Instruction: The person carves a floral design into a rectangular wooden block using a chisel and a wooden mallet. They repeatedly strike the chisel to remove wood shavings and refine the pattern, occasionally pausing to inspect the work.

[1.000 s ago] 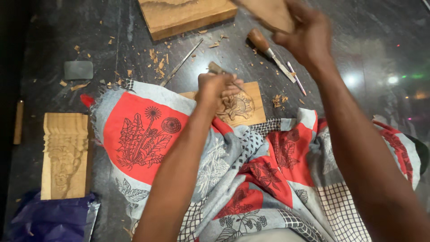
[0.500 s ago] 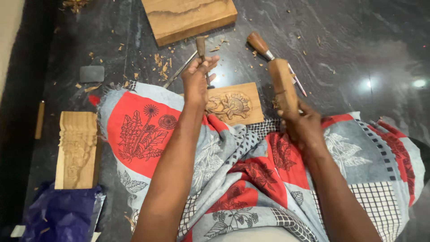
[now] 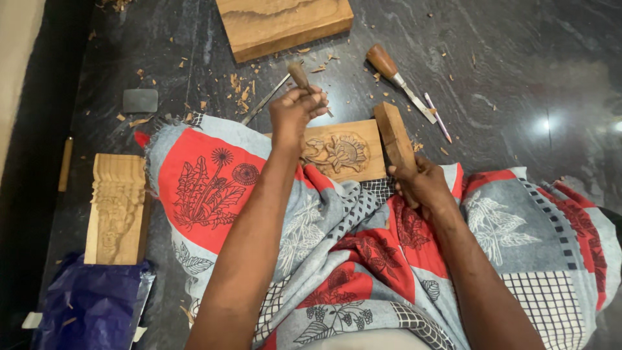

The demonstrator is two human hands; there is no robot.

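Head view: carved panel (image 3: 343, 152) flat on lap cloth (image 3: 207, 188), long axis left-right, just below left hand (image 3: 295, 113), up-left of right hand (image 3: 421, 185). Left hand nearer. Left fingers (image 3: 315, 104) clamped round chisel (image 3: 299, 76), handle up, tip hidden behind hand at panel's top-left edge. Right fingers wrapped tight on wooden mallet (image 3: 394, 135), head raised beside panel's right end. Spare chisel (image 3: 395, 78), shavings (image 3: 243, 87), wood block (image 3: 285, 23) on floor beyond.
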